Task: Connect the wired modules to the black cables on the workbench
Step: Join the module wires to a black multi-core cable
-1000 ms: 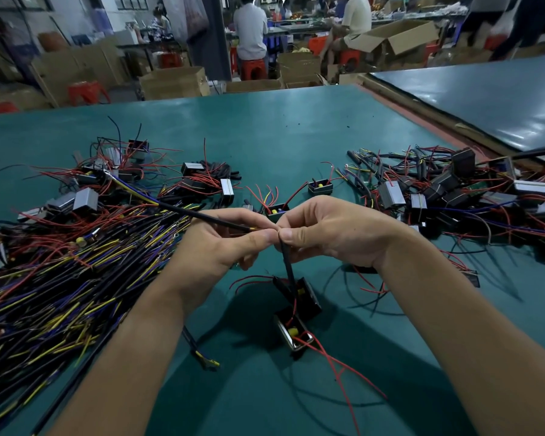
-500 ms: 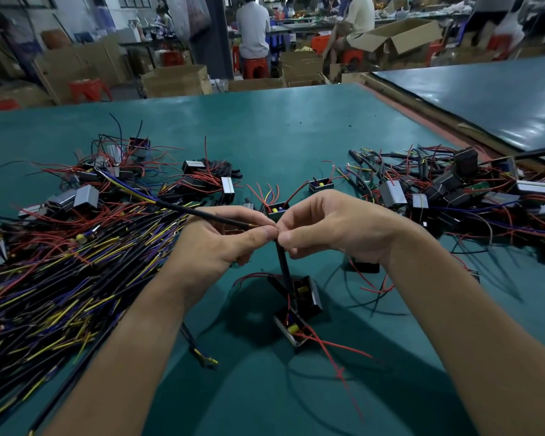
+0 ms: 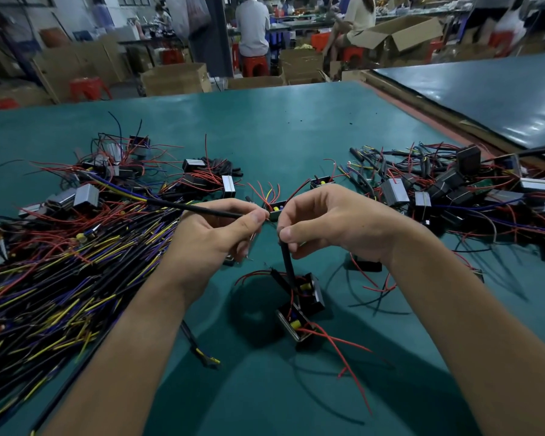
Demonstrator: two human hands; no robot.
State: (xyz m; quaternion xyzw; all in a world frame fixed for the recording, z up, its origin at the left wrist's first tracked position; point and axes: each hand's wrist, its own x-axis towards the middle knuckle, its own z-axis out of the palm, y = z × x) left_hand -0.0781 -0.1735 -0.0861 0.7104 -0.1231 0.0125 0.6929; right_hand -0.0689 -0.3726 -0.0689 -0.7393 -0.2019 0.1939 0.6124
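Head view: the left hand [image 3: 214, 237] pinches a black cable [image 3: 189, 208] that runs out to the cable pile [image 3: 60, 278]. The right hand [image 3: 331, 225] pinches a black sleeved lead [image 3: 286, 262], which drops to two wired modules [image 3: 302, 303] above the green bench [image 3: 280, 136].

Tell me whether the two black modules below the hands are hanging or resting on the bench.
Hanging: both modules dangle from a black lead pinched by the right hand, shadow apart.
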